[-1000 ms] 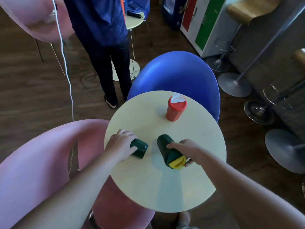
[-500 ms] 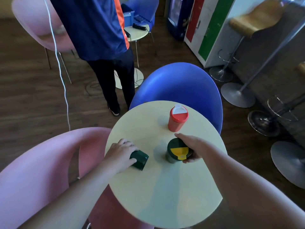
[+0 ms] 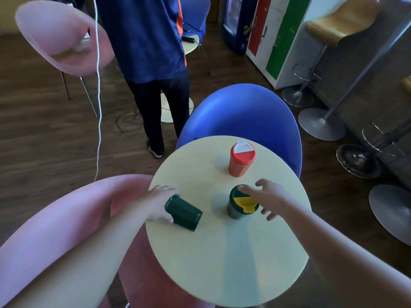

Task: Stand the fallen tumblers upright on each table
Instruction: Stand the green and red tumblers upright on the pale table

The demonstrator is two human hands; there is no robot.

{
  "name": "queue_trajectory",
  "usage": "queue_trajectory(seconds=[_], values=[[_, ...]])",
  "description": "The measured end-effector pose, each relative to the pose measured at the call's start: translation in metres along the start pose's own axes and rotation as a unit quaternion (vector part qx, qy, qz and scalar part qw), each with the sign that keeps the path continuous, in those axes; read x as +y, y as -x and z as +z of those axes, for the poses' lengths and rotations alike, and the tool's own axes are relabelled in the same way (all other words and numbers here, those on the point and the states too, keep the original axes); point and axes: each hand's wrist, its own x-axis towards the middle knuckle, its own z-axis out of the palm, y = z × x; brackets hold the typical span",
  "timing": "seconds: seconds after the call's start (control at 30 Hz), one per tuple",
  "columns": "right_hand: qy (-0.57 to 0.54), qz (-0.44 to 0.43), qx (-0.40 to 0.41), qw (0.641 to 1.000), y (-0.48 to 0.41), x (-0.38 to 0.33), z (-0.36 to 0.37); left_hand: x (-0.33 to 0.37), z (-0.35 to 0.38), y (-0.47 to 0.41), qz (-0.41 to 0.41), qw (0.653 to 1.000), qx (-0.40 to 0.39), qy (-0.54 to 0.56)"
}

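On the round cream table a red tumbler with a red and white lid stands upright at the far side. A green tumbler with a yellow and green lid stands upright near the middle. My right hand hovers just right of it, fingers spread, off the cup. A dark green tumbler lies on its side at the table's left edge, base pointing toward me. My left hand is wrapped around its far end.
A pink chair presses against the table's left side and a blue chair stands behind it. A person in a blue shirt stands beyond, next to another small table. Bar stools stand at the right.
My right hand tipped the yellow-lidded tumbler from lying to upright, then let go and spread its fingers. My left hand kept hold of the dark green tumbler, which shows more of its length now.
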Motion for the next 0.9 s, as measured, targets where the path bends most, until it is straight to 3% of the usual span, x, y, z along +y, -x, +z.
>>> queue_trajectory(seconds=[0.1, 0.23, 0.4, 0.67, 0.9], values=[[0.052, -0.053, 0.024, 0.997, 0.007, 0.001, 0.004, -0.002, 0.0, -0.003, 0.012, 1.0, 0.003, 0.004], [0.111, -0.113, 0.054, 0.986, 0.008, 0.005, 0.015, 0.012, -0.005, -0.006, 0.009, 0.997, 0.07, 0.031], [0.168, -0.155, 0.074, 0.971, 0.01, 0.009, 0.027, 0.071, -0.027, -0.017, 0.069, 0.979, 0.17, -0.083], [0.158, -0.169, 0.089, 0.969, 0.009, 0.015, 0.034, 0.134, -0.017, -0.045, 0.106, 0.959, 0.144, -0.221], [0.151, -0.173, 0.081, 0.97, 0.004, 0.022, 0.024, 0.131, -0.01, -0.053, 0.143, 0.963, 0.143, -0.176]])
